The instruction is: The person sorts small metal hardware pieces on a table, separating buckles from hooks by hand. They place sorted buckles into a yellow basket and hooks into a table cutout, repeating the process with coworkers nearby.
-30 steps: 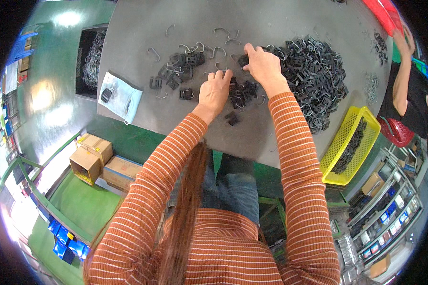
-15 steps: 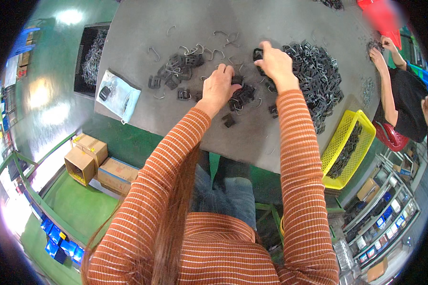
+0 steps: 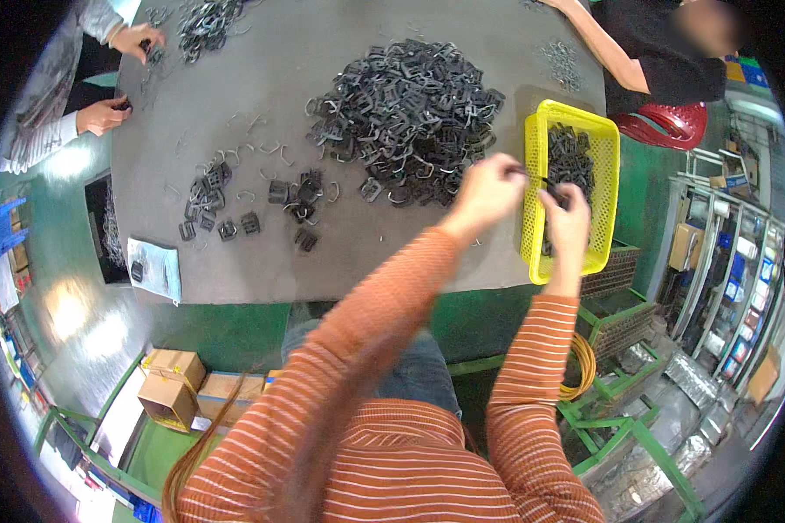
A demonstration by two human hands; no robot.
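Observation:
My right hand (image 3: 569, 222) is over the yellow plastic basket (image 3: 532, 261), fingers closed on a small black plastic buckle (image 3: 556, 193). Just left of it, my left hand (image 3: 490, 196) is at the basket's left rim, blurred by motion. Its fingertips pinch a dark piece that looks like another buckle, mostly hidden. Black buckles (image 3: 569, 152) lie inside the basket. A large heap of black buckles with bent metal wire loops (image 3: 410, 113) covers the table beyond my left hand. Smaller groups of buckles (image 3: 303, 196) and loose wire loops (image 3: 275, 150) lie further left.
A light blue pouch (image 3: 154, 270) lies at the table's (image 3: 349, 253) left corner. Two co-workers sit across, one person's hands (image 3: 105, 116) at far left and another's arm (image 3: 606, 52) at far right. Cardboard boxes (image 3: 170, 388) stand on the floor at left.
Both hands have moved right, from the loose buckles and the heap to the yellow basket. My view has turned right, bringing in a co-worker at the far left.

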